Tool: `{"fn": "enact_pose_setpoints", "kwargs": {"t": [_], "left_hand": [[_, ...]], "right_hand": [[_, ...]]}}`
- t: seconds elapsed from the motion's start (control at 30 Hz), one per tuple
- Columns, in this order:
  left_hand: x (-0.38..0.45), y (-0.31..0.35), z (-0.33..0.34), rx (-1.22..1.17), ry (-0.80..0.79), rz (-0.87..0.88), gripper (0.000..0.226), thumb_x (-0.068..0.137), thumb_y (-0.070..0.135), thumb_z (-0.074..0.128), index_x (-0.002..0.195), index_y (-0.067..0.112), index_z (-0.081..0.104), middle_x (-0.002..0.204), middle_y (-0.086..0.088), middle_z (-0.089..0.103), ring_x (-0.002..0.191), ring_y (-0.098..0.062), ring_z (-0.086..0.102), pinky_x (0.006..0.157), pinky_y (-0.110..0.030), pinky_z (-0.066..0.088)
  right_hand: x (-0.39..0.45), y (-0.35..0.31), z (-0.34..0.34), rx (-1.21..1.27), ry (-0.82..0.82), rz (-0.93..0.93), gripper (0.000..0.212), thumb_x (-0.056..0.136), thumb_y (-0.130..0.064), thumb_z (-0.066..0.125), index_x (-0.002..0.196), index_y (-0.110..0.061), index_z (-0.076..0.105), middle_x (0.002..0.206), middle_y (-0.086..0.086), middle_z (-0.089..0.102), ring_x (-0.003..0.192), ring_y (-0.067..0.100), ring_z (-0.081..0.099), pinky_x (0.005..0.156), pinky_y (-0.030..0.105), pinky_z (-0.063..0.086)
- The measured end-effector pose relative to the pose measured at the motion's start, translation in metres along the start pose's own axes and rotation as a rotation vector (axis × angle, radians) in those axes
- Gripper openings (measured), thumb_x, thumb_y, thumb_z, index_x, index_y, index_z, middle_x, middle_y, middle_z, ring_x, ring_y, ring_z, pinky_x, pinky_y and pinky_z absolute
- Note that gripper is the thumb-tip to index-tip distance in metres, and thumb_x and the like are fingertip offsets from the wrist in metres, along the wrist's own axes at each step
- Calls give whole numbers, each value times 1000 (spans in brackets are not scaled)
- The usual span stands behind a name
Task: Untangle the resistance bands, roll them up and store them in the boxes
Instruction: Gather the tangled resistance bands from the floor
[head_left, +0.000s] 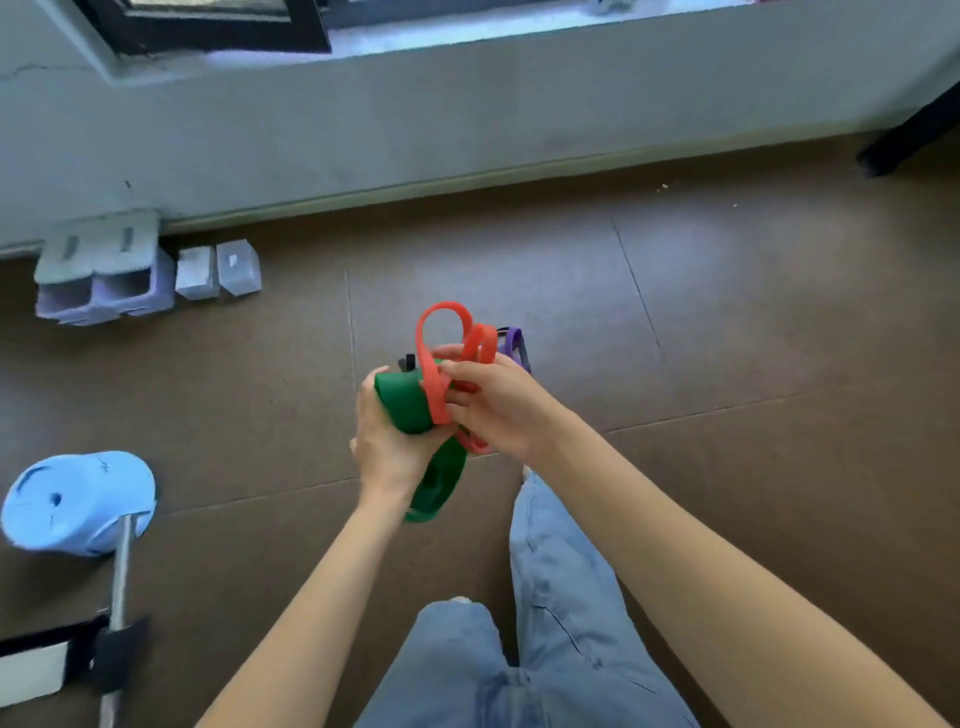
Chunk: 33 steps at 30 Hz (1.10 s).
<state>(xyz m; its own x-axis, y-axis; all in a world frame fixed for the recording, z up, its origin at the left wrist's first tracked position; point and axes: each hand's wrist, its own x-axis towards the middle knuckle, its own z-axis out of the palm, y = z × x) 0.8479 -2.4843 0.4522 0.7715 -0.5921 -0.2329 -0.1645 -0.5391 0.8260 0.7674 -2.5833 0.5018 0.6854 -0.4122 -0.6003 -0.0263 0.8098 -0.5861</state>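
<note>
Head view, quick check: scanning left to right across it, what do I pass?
Blue cap → purple boxes → two clear boxes → left hand gripping green band → right hand pinching red band → purple band.
</note>
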Motion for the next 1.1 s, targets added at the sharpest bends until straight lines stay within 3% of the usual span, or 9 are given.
{"fn": "enact_pose_setpoints", "kwargs": {"t": [0.13,0.33,0.43,0.57,0.67,0.83,0.93,1.0,1.1], "left_hand": [[65,13,28,251,166,46,42,66,31,81,92,14,53,84,-11,68,78,-36,63,59,-29,34],[167,-15,56,386,180,-278,28,77,25,70,101,13,61,97,-18,68,93,-40,61,68,-35,40],[215,-59,82,395,166,-403,27,79,27,68,101,13,62,101,-18,67,97,-39,59,74,-37,43],[269,-143,140,462,53,-438,25,78,29,69,98,15,61,99,-16,67,97,-38,59,74,-37,42],[301,-220,184,441,-1,-460,17,77,28,70,89,20,60,97,-14,68,97,-38,59,78,-39,44],[340,-345,252,414,-53,-455,17,75,25,72,85,23,58,99,-16,68,100,-38,59,80,-39,43],[351,-409,286,402,-35,-452,19,73,25,74,85,25,59,100,-14,69,100,-35,60,77,-35,41],[350,-441,306,387,-36,-465,19,72,26,75,82,27,58,97,-13,70,97,-34,61,75,-33,41],[342,-457,312,330,-17,-555,21,68,30,75,80,27,59,97,-10,71,97,-31,63,83,-36,48]], "right_hand": [[68,-49,-18,-134,-66,59,19,93,4,45,108,-4,52,87,10,56,77,20,57,70,29,50],[160,-98,-113,-557,-80,167,31,87,-11,63,116,-18,56,104,4,59,88,25,63,83,43,53],[220,-74,-184,-782,162,262,54,80,-12,71,127,-16,46,105,8,58,81,23,64,77,35,55],[321,0,-271,-1003,398,381,67,79,-19,72,135,-7,37,118,14,53,112,31,56,97,42,46],[403,71,-331,-1320,266,437,74,79,-25,71,140,-11,32,140,18,36,127,33,42,102,35,35],[528,181,-410,-2063,-74,368,116,67,-46,77,148,-33,-4,156,11,-13,141,44,-2,109,61,12],[589,236,-443,-2233,-126,392,127,61,-54,78,147,-32,-12,155,11,-19,139,50,-2,106,65,15],[610,261,-458,-2329,-34,304,110,66,-44,78,147,-27,6,155,13,-4,134,49,17,97,57,35],[606,262,-460,-2338,49,96,46,84,-22,62,125,-15,44,134,14,39,108,38,52,69,40,44]]}}
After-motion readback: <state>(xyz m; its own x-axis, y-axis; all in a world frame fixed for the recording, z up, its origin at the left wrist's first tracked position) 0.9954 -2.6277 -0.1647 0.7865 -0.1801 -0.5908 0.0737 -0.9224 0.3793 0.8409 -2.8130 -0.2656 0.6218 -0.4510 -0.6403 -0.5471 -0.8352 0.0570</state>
